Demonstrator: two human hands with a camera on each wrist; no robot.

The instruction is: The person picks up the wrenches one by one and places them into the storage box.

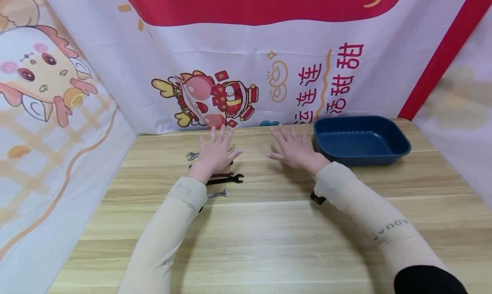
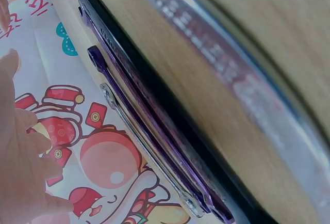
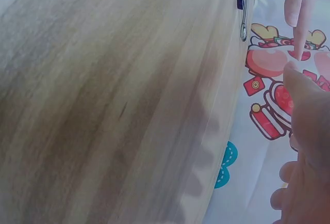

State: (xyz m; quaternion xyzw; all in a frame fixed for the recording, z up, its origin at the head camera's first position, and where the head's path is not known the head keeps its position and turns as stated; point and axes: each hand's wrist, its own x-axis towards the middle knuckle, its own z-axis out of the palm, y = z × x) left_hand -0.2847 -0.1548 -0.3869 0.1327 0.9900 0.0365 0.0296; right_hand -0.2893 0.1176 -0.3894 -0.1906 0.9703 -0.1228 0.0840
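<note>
My left hand (image 1: 216, 154) spreads its fingers over a row of wrenches and holds nothing. Beneath it and the forearm lie a silver wrench (image 1: 193, 156) at the back, a purple wrench (image 1: 223, 175), a black wrench (image 1: 230, 179) and a smaller silver wrench (image 1: 220, 194) nearest me. The left wrist view shows a dark purple wrench (image 2: 98, 59) beside the slim silver one (image 2: 108, 96), lying side by side. My right hand (image 1: 295, 151), fingers also spread and holding nothing, hovers left of the blue bin (image 1: 361, 159). The sleeve hides parts of several wrenches.
The bin stands at the back right of the wooden table (image 1: 261, 243), close to the printed cloth (image 1: 238, 42) hanging behind. Another cloth panel (image 1: 73, 166) borders the left side.
</note>
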